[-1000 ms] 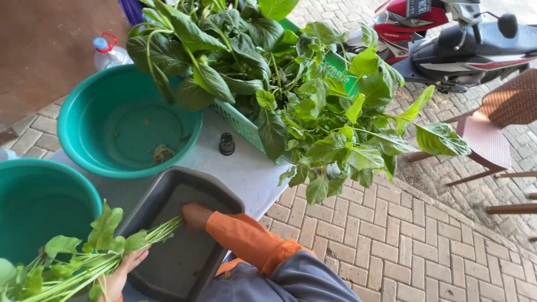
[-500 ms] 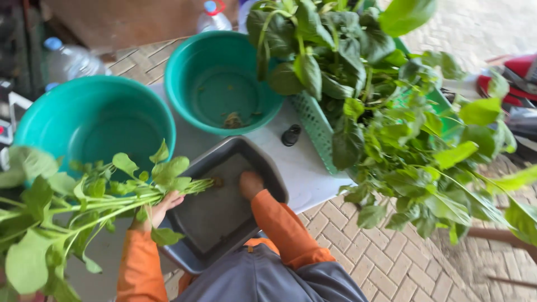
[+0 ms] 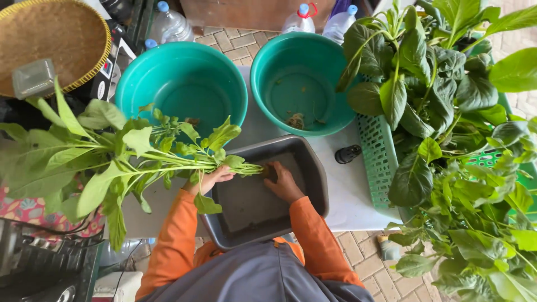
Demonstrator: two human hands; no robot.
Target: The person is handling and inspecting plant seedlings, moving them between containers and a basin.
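Note:
My left hand (image 3: 210, 179) grips a bunch of leafy green stalks (image 3: 120, 151) by the stems, leaves fanning out to the left and cut ends reaching over a dark grey rectangular tray (image 3: 313, 168). My right hand (image 3: 282, 182) rests inside the tray, fingers at the stem ends (image 3: 260, 169), palm down. Both arms wear orange sleeves.
Two teal basins stand behind the tray, the left one (image 3: 182, 84) and the right one (image 3: 302, 84) with scraps at the bottom. A green plastic basket (image 3: 375, 156) heaped with leafy greens fills the right. A woven tray (image 3: 50, 39), plastic bottles (image 3: 168, 25) and a small black cap (image 3: 348, 153) lie nearby.
The view has swung left and closer. The bunch of greens has risen and spread wider across the left, and my right hand has shifted toward the stem ends in the tray.

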